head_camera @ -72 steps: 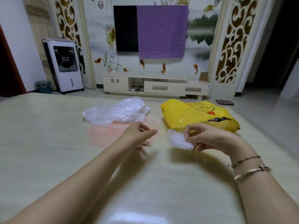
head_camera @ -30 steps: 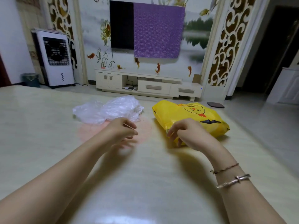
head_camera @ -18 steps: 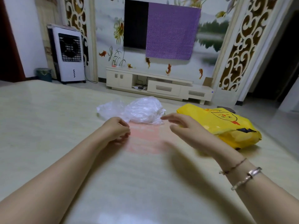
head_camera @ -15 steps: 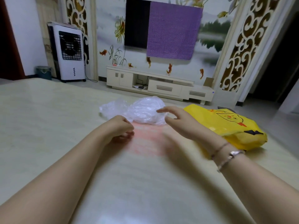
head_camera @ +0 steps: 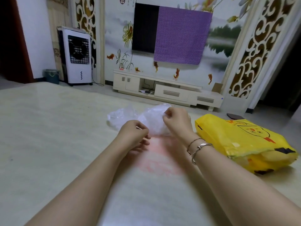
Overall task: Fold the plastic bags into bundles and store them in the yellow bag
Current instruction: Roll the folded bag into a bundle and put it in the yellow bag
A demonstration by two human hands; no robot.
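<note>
1. Two bare forearms reach forward over the pale, glossy surface [head_camera: 48,144]; the right wrist wears two thin bracelets [head_camera: 197,148].
2. The left hand [head_camera: 134,136] sits low over the surface with its fingers curled in, and a thin, pale sliver shows at its fingertips (too small to tell what it is). Whether it actually holds anything I cannot tell.
3. A faint pink patch [head_camera: 161,159] tints the surface between and just behind the two wrists.
4. The right hand [head_camera: 176,120] is a little farther out, its fingers curled and pinching the near edge of the clear plastic bags [head_camera: 146,118], which lie crumpled in a loose heap on the surface.
5. To the right, just beside the right forearm, the yellow bag [head_camera: 241,144] lies on its side on the surface, with a cartoon face printed on it.
6. Beyond the surface stand a low white cabinet [head_camera: 166,90], a white air cooler [head_camera: 76,56] to the left, and a dark screen half covered by a purple cloth [head_camera: 180,35].
</note>
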